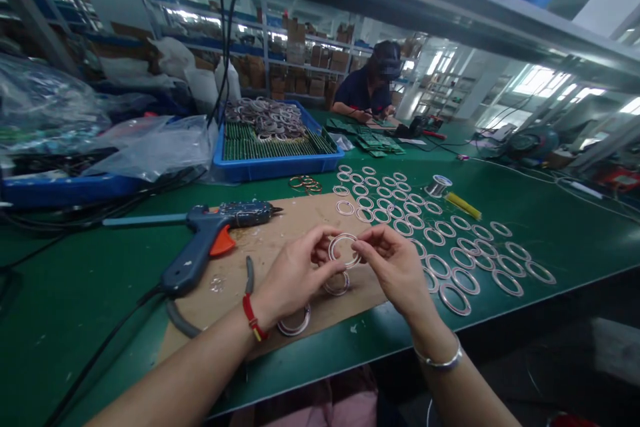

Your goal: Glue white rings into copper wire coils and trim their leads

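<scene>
Between both hands a thin pale ring [332, 250] is held up over the brown cardboard sheet [280, 227]. My left hand [300, 271] pinches its left and lower side, fingers curled behind it. My right hand [393, 260] grips the right edge between thumb and fingers. Just below the held ring, a second ring [338, 291] lies on the cardboard. Another ring [296, 328] sits nearer the front edge, partly covered by my left hand and wrist. To the left of my hands a blue hot glue gun [200, 247] with an orange trigger lies on its side.
Many similar rings [434, 236] spread across the green table [575, 213] on the right. A solder spool [439, 185] and yellow tube [463, 205] stand behind them. A blue tray [280, 169] holds circuit boards and rings. Across the table a person [367, 83] works. Copper-coloured rings [305, 183] lie near the tray.
</scene>
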`<move>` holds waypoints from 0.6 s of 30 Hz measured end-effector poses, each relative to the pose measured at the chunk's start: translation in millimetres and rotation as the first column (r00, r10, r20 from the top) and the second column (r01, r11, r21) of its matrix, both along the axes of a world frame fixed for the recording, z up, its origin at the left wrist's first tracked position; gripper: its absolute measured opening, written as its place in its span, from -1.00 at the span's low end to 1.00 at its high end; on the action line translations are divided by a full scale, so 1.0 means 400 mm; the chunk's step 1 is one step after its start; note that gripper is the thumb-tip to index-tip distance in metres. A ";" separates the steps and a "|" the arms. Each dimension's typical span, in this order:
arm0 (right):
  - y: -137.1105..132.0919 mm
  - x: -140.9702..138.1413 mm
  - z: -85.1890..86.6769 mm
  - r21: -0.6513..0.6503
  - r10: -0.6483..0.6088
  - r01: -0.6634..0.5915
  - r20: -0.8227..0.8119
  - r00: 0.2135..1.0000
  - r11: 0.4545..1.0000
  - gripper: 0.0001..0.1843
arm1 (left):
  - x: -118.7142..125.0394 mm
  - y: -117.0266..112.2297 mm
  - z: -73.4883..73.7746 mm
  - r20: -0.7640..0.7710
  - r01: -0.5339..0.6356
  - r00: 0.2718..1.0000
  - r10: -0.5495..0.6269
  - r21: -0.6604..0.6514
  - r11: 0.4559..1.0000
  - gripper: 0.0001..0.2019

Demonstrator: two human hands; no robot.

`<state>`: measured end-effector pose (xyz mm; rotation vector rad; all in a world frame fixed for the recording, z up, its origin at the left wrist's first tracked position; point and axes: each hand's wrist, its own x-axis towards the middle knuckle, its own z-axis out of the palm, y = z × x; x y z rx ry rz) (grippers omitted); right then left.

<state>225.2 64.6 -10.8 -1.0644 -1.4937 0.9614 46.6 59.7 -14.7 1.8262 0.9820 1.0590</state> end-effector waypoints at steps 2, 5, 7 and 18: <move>-0.005 -0.010 -0.010 -0.018 0.000 0.000 -0.033 0.999 1.000 -0.73 | 0.004 0.001 -0.003 0.041 -0.032 0.999 0.036 -0.075 0.997 -0.69; -0.019 -0.023 -0.023 -0.068 0.038 -0.045 -0.105 0.994 0.997 -0.63 | 0.006 0.008 -0.013 0.210 0.000 0.976 0.052 -0.239 0.971 -0.68; -0.028 -0.029 -0.029 -0.092 0.040 -0.052 -0.133 0.990 0.994 -0.59 | 0.004 0.013 -0.021 0.274 0.029 0.960 0.058 -0.302 0.953 -0.66; -0.044 -0.007 -0.037 -0.285 0.184 -0.221 -0.151 0.971 0.933 -0.56 | -0.013 0.005 0.000 -0.194 -0.098 0.972 0.133 0.181 0.979 -0.83</move>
